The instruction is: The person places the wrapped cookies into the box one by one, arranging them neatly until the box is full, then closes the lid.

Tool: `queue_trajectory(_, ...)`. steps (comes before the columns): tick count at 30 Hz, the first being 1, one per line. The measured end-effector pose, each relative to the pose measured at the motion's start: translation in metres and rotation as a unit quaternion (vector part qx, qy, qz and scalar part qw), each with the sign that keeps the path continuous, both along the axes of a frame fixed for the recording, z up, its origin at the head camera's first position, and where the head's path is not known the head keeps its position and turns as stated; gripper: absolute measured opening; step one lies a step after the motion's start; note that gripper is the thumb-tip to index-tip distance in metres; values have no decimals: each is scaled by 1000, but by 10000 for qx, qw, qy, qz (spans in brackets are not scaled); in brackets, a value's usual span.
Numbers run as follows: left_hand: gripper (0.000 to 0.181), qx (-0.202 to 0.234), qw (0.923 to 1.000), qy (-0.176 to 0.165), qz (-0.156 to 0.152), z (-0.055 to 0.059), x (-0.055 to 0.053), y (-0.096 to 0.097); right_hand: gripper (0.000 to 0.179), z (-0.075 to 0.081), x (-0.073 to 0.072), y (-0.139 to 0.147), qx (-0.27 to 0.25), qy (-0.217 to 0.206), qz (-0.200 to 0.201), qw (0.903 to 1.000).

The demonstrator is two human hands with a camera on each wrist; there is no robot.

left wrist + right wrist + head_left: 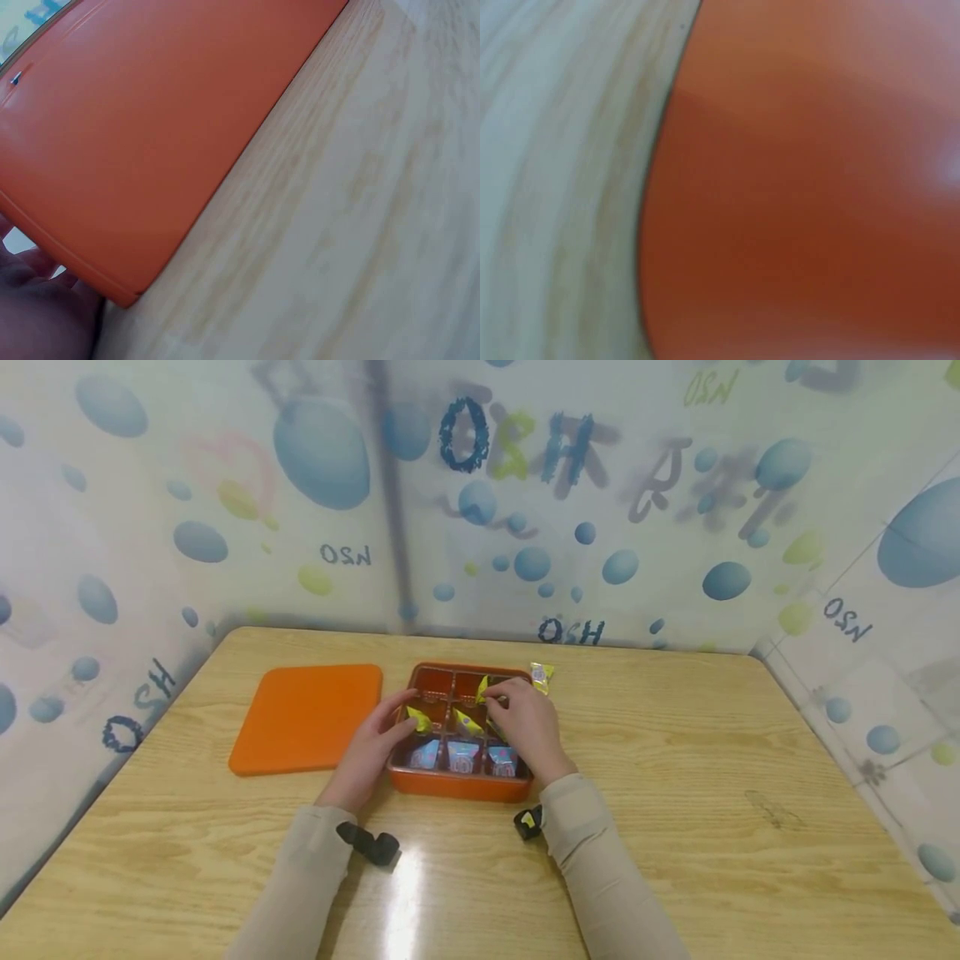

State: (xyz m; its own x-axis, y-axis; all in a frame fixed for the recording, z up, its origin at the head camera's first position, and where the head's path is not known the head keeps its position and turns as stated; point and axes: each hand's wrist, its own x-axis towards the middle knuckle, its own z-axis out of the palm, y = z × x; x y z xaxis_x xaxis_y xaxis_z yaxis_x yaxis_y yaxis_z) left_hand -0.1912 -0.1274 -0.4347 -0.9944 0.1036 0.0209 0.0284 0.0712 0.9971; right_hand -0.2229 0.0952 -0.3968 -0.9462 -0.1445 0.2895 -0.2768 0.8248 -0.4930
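Observation:
An orange divided box [461, 787] stands on the table, its lower side filling much of both wrist views. My left hand [367, 752] holds its left side, thumb over the rim beside a yellow packet [420, 720]. Over the far right compartments, my right hand [528, 722] pinches a small yellow wrapped packet [482, 688] between thumb and fingertips. Another yellow packet [468, 724] lies in the middle compartment. Blue packets [462, 757] fill the near row. The right hand hides part of the right compartments.
A flat orange lid [307, 718] lies on the wooden table [712, 793] left of the box. One more yellow packet [541, 677] lies just beyond the box's far right corner. A patterned curtain [525, 560] hangs behind the table.

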Motion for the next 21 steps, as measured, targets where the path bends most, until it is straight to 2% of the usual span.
queue_trajectory(11,47,7,10000,-16,-16,0,-2,0,17,-1,0,0,62,-19,17,10000)
queue_trajectory(21,47,-4,10000,-19,-16,-1,-1,0,22,1,0,0,327,-106,-13,9994)
